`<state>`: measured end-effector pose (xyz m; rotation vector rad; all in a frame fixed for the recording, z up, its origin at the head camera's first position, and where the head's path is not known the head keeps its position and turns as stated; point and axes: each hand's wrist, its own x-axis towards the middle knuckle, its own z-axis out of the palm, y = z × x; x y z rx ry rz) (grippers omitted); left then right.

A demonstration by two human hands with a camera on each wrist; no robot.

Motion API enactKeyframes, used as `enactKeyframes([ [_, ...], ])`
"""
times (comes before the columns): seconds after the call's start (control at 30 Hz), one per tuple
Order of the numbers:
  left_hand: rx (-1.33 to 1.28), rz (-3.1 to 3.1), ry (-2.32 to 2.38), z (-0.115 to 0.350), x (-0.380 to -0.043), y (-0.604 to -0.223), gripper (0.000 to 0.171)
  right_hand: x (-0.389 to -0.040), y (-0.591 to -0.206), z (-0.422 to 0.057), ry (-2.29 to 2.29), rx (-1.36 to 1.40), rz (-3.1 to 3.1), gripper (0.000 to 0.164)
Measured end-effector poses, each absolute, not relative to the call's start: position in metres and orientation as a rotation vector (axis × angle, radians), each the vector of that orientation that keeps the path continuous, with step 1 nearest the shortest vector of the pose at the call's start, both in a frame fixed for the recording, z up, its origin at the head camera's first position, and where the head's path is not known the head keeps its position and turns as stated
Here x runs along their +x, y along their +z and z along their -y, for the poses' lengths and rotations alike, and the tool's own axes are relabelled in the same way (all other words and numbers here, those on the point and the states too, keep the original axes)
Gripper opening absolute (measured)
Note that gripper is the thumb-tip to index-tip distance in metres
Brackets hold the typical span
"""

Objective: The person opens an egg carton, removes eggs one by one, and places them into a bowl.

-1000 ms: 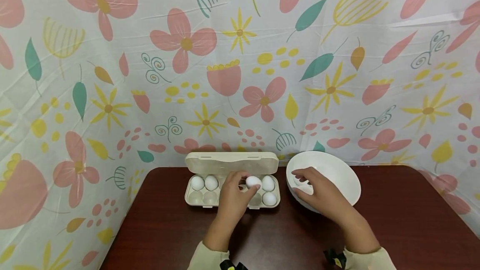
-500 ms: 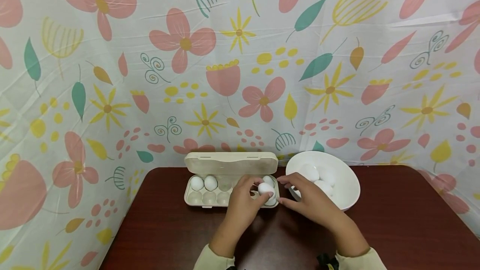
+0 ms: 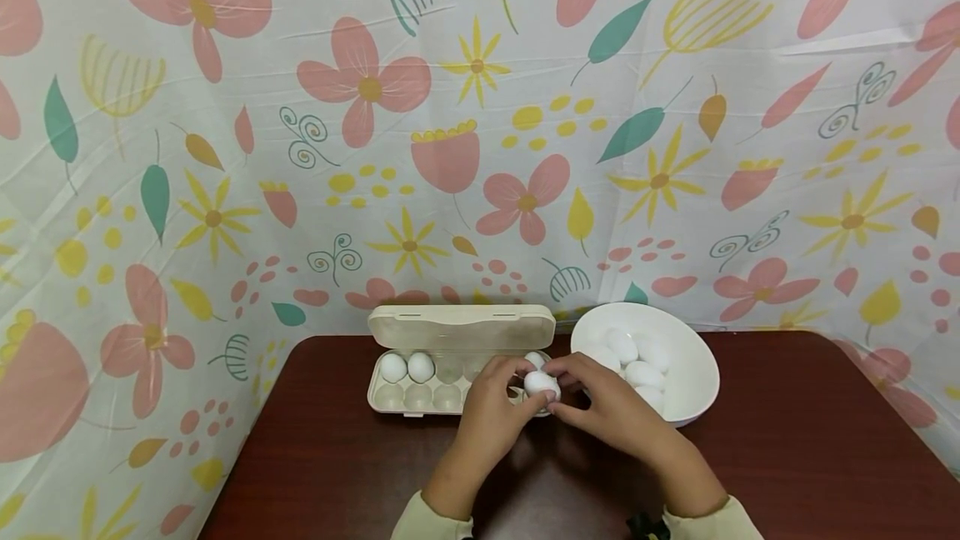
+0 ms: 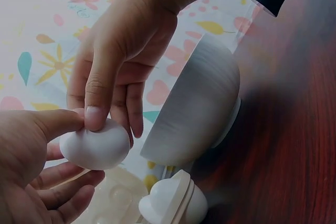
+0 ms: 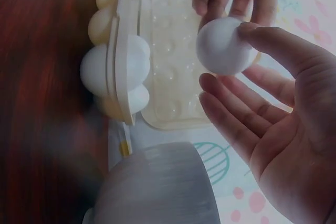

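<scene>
Above the right end of the egg carton (image 3: 465,330), my left hand (image 3: 491,398) pinches a white egg (image 3: 542,387) between thumb and fingers. My right hand (image 3: 613,402) has come to the same egg from the other side; its thumb (image 5: 278,43) lies on the shell with fingers below it. Two eggs (image 3: 407,367) sit in the carton's back row at the left. Another egg (image 3: 535,359) sits at the right end, partly covered by the hands. Several white eggs (image 3: 643,376) lie in the white bowl (image 3: 697,373), right of the carton.
Both carton and bowl stand near the back of a dark red-brown table (image 3: 337,473). The carton's lid is raised against a floral cloth (image 3: 480,257) hanging behind. In the right wrist view, the bowl's outer wall (image 5: 163,187) is close to the carton's end.
The left hand has carried the egg rightward along the carton. The right hand has left the bowl, moved left and taken hold of the same egg, uncovering the eggs in the bowl.
</scene>
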<state>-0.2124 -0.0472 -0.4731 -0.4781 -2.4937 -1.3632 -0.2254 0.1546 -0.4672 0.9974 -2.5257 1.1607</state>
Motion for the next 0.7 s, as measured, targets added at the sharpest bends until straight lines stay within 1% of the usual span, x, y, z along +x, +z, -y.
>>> enactKeyframes([
  [0.53,-0.557,2.502,-1.303,0.0469,-0.2126,-0.475,0.03,-0.2246,-0.4686,-0.1542,1.197,1.034,2.522,0.041],
  [0.7,-0.588,2.496,-1.294,0.0463,-0.2142,-0.4765,0.031,-0.2258,-0.4685,-0.1571,1.148,0.981,2.55,0.04],
])
